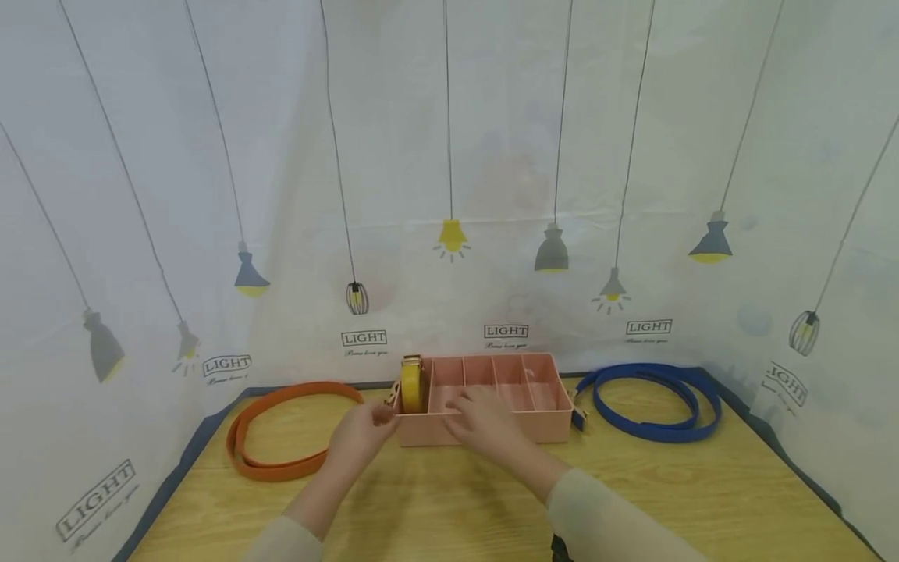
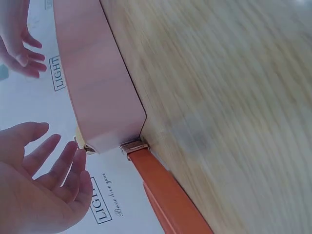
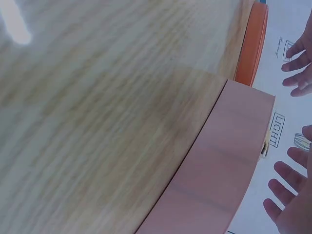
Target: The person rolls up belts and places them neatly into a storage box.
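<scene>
A pink divided box (image 1: 548,428) stands at the back of the table. A coiled yellow belt (image 1: 412,389) with a gold-coloured buckle is in its leftmost compartment. My left hand (image 1: 360,434) is at the box's left front corner, fingers loosely bent with nothing between them in the left wrist view. My right hand (image 1: 486,425) hovers over the front rim near the middle compartments, its fingers spread and holding nothing. Left of the box lies a looped orange belt (image 1: 277,471), its buckle beside the box's end. To the right a coiled blue belt (image 1: 653,432) has its buckle end near the box.
The wooden table (image 1: 435,507) runs back to a white curtain (image 1: 449,156) printed with hanging lamps. A dark edge (image 1: 168,476) borders the table's left side. Something small and black (image 1: 559,549) shows at the bottom, beside the right sleeve.
</scene>
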Tool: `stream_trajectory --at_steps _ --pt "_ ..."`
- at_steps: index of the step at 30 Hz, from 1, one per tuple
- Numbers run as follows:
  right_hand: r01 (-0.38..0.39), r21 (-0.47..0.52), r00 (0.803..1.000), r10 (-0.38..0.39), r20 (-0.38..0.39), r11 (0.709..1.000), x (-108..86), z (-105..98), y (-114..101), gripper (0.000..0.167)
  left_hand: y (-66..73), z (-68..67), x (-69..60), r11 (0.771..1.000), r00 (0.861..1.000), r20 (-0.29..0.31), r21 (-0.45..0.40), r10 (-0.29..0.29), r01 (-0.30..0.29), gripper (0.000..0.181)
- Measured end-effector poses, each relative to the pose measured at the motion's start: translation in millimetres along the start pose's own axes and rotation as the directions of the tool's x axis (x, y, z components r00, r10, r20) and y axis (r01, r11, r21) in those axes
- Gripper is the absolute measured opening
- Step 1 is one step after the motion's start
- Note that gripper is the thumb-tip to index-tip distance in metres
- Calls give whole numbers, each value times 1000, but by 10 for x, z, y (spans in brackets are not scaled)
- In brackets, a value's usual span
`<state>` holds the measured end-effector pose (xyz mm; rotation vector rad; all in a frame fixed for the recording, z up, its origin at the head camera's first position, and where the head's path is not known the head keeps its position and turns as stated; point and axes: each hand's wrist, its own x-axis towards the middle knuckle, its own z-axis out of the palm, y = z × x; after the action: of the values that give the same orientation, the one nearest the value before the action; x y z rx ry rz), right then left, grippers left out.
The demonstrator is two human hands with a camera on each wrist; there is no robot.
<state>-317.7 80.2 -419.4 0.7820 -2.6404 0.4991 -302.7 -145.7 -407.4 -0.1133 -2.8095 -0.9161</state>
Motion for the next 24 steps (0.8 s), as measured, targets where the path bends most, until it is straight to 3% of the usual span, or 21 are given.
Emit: stream_trajectory --at_steps 3,9,16,24 --pt "11 2 1000 -11 12 1000 -119 -40 15 31 -37 -50 -84 998 999 36 65 20 -22 18" --pt "113 -49 994 -112 7 992 -307 -76 84 30 -189 -180 -212 979 992 125 202 2 -28 25" --pt "134 -46 989 -131 65 990 -465 -158 131 28 -475 -302 -294 956 988 151 293 -22 -24 25" --pt "162 26 978 -164 126 986 -619 -210 179 22 -862 -436 -324 883 990 133 458 48 -105 36"
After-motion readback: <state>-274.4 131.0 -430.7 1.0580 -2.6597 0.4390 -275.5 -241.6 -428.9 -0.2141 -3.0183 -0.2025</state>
